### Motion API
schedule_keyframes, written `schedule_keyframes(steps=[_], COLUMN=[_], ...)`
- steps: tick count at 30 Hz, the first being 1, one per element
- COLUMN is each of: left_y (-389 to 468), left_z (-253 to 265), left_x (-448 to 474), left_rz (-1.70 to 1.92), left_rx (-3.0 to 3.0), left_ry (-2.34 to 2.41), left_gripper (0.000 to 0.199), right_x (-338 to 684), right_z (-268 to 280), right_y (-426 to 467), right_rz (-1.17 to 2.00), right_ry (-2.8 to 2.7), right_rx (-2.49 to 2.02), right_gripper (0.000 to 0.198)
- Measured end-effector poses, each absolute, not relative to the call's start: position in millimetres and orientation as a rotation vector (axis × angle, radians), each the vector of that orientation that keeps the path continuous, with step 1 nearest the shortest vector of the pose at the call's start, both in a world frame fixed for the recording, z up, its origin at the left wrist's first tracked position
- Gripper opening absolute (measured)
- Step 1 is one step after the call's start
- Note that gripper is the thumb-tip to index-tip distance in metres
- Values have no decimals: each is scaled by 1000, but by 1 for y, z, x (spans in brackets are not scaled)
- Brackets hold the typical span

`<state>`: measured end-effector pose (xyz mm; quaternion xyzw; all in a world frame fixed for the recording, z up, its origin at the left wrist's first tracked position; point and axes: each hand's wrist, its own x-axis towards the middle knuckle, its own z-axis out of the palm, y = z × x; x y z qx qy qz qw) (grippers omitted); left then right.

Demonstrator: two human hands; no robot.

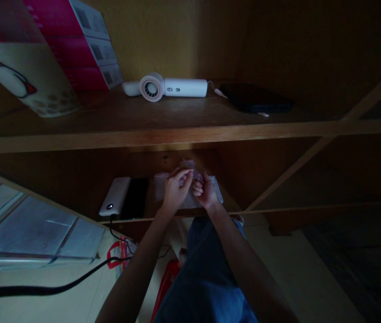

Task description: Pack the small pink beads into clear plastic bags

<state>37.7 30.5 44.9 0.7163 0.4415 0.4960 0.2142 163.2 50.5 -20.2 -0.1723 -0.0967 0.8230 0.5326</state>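
Both hands are close together over the lower shelf. My left hand [176, 187] is closed in a pinch, thumb against forefinger. My right hand [206, 192] has its fingers curled in and its thumb raised, close beside the left fingertips. Something small and shiny shows between the fingertips, too dim and small to name. Clear plastic packets [159, 186] lie on the shelf under and around the hands, partly hidden by them. A patterned pale packet [216, 189] lies just right of my right hand.
A white power bank [115, 196] with a black cable [76, 283] and a dark flat phone-like slab [134, 198] lie left. The upper shelf edge [163, 136] overhangs, carrying a white handheld fan [185, 88], a black phone-like object [254, 98], a drink cup [32, 76] and pink boxes [72, 49].
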Motion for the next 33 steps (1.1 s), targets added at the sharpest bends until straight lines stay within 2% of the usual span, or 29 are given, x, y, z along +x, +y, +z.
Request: schedule_keyframes(steps=[7,16,25,29,33], left_y=[38,36,34,28,22], left_z=[40,40,46,46,39], left_x=[39,39,34,27,20], left_rz=[1350,1425,1649,1721,1720], left_rx=[1829,1763,1730,1745,1773], left_ry=[1262,1170,1125,1233,1430], left_gripper=[24,24,19,21,25], right_x=[168,166,174,185,192], right_z=[-21,-16,-22,-25,-31], right_y=[50,50,56,60,67], right_rz=[1954,1953,1866,1608,1087], right_ry=[-226,-201,-183,-285,-629], right_rx=[-340,-380,-477,-712,-1124], right_gripper=[36,32,32,33,41])
